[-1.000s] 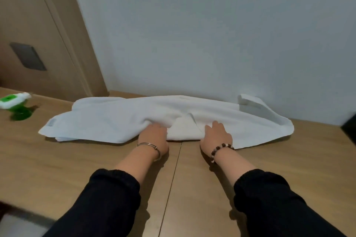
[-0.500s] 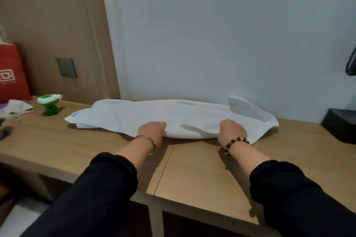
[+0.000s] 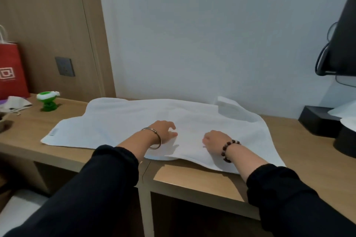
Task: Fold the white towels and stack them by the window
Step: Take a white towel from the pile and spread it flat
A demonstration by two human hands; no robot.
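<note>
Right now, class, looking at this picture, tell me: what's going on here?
A person in black sleeves is handling a large white cloth towel spread wide on a light wooden desk by the wall. The left hand, wearing a silver bangle, rests on the towel near its middle; the right hand, wearing a beaded bracelet, is on it alongside. The towel's far right corner stands up against the wall. No folded stack is in view.

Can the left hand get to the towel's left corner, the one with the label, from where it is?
Probably yes. The left hand rests on the towel, and only flat cloth lies between it and the labelled corner. The green toy stands farther back, off that path.
</note>
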